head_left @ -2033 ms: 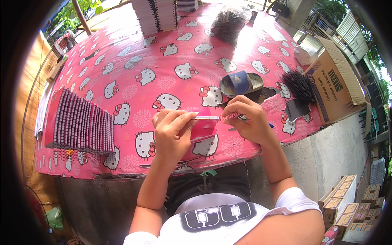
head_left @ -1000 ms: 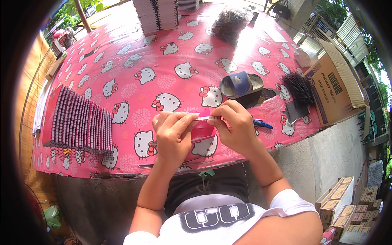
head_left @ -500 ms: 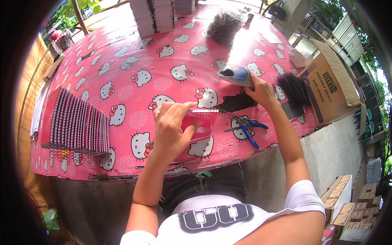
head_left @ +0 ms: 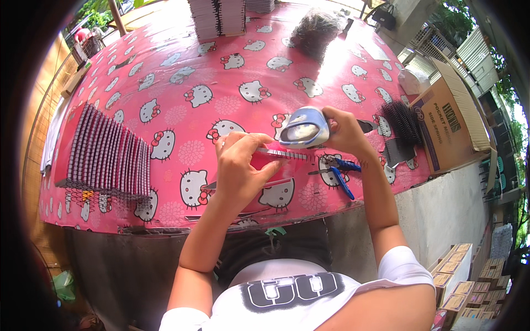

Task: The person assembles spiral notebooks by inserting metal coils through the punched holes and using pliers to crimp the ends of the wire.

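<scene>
My left hand point(head_left: 240, 165) grips a small pink-covered notebook point(head_left: 281, 154) between thumb and fingers, its punched spine edge facing up. A thin spiral wire runs along the right end of that edge. In my right hand point(head_left: 348, 129) is a blue, hollow, rounded object point(head_left: 305, 118) with a whitish inside showing through its oval opening; its exact kind I cannot make out. It hangs just over the notebook's spine, and whether they touch is unclear. Blue-handled pliers point(head_left: 343, 182) lie on the table to the right of the notebook.
A pink cat-patterned cloth covers the table point(head_left: 193, 118). Spiral-bound notebooks point(head_left: 110, 157) stand in a row at left; a tall notebook stack point(head_left: 218, 19) is at the back. Black spiral coils point(head_left: 403, 121) and a cardboard box point(head_left: 450, 121) sit at right, a dark plastic-wrapped bundle point(head_left: 314, 33) behind.
My right hand has brought the blue object down and left, from above the table to over the notebook's spine, turning its opening toward me. My left hand still holds the notebook.
</scene>
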Motion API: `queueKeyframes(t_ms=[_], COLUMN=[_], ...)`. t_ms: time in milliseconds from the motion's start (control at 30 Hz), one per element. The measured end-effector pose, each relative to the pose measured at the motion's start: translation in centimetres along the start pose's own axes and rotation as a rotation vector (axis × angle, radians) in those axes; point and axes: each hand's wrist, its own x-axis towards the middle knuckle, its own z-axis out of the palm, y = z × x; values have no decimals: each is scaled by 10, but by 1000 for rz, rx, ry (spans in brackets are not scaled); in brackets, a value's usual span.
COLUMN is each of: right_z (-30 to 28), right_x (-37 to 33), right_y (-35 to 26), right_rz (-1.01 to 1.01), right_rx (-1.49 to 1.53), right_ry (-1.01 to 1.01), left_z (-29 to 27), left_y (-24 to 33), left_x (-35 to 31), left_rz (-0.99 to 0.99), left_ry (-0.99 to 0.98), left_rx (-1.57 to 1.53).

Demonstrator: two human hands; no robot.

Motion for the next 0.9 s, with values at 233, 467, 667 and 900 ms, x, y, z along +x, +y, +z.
queueKeyframes(t_ms=[233,467,667,900], right_z=[7,20,31,37], right_x=[5,15,30,41], right_y=[-17,-35,-25,-43], right_rz=[-18,-17,-18,13], right_rx=[288,219,-114,0], right_ry=[-31,-46,-16,-35], left_z=[-2,-2,-2,-9], left_y=[-2,-31,-16,-40], left_x=[9,-20,-17,-33], left_rz=[17,-239,-476,-515], left_ry=[48,100,196,224], left_rx=[-46,-404,-837,-921])
